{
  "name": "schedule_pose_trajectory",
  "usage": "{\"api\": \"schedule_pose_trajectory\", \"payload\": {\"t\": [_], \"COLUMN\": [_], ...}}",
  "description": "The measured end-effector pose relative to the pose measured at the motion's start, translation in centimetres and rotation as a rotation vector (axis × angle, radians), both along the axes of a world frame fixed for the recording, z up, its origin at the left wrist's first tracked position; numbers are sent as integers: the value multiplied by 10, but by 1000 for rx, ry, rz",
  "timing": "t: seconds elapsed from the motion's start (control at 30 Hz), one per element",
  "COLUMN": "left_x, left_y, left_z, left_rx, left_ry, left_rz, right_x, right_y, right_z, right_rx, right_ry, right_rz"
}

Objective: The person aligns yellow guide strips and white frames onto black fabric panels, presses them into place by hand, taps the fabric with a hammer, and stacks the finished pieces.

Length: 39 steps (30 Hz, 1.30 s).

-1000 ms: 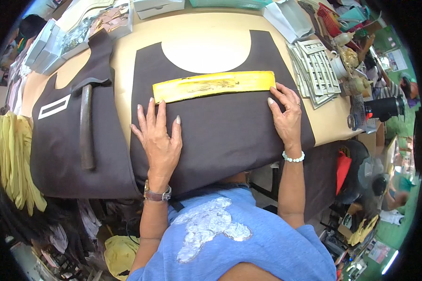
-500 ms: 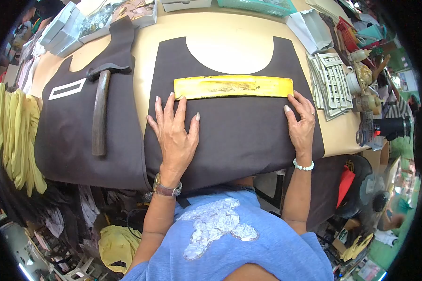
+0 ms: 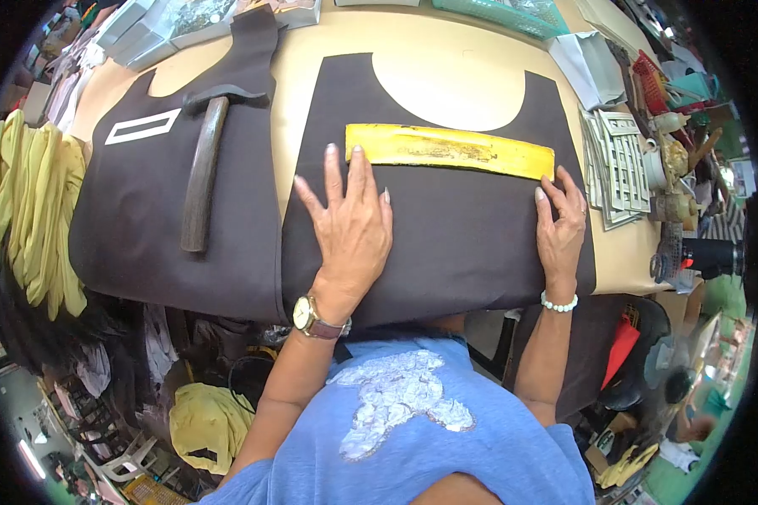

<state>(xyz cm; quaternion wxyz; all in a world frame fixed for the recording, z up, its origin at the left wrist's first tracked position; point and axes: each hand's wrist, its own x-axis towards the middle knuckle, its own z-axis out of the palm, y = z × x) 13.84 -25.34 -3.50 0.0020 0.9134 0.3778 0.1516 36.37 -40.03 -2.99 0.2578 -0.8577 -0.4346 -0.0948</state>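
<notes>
Yellow cloths [image 3: 29,210] hang at the left; a teal basket [image 3: 507,17] sits near a white box [image 3: 594,76].

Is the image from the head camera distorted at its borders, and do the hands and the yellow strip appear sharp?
Head view: strongly distorted, with dark corners and the table bowed at its far edge; same view: left hand, right hand and yellow strip look fairly sharp; same view: clutter at the right border is softer.

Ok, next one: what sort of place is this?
Probably a garment or leather workshop: a dark apron-shaped piece lies spread on the table, a hammer rests on another to its left, and slotted frames are stacked at the right.
</notes>
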Motion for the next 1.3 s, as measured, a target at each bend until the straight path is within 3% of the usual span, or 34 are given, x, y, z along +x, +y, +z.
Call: {"api": "schedule_pose_trajectory", "payload": {"t": [0.1, 0.2, 0.3, 0.43, 0.47, 0.53, 0.6, 0.77, 0.97, 1.2, 1.3], "left_x": [6, 13, 25, 33, 35, 40, 44, 48, 47, 63, 65], "left_y": [7, 9, 10, 15, 17, 19, 19, 23, 43, 81, 95], "left_z": [10, 18, 19, 24, 24, 21, 21, 36, 51, 64, 75], "left_rx": [14, -4, 60, 258, 183, 18, 69, -11, -31, -222, -357], "left_ry": [79, 91, 206, 107, 115, 138, 128, 172, 189, 437, 494], "left_rz": [-32, -50, -71, -140, -156, -196, -211, -222, -370, -469, -534], "right_x": [2, 4, -7, -11, -11, -3, 23, 108, 174, 194, 196], "right_y": [6, 14, 22, 20, 20, 19, 14, -2, 19, 28, 26], "right_z": [3, 15, 16, 12, 14, 17, 14, 27, 33, 34, 35], "right_rx": [-101, -173, -274, -288, -287, -207, 95, 292, 48, -244, -206], "right_ry": [-216, -122, -244, -294, -265, -121, 62, -66, -134, -124, -253], "right_rz": [37, 24, 35, -14, -20, 9, 7, -273, -197, -118, -44]}}
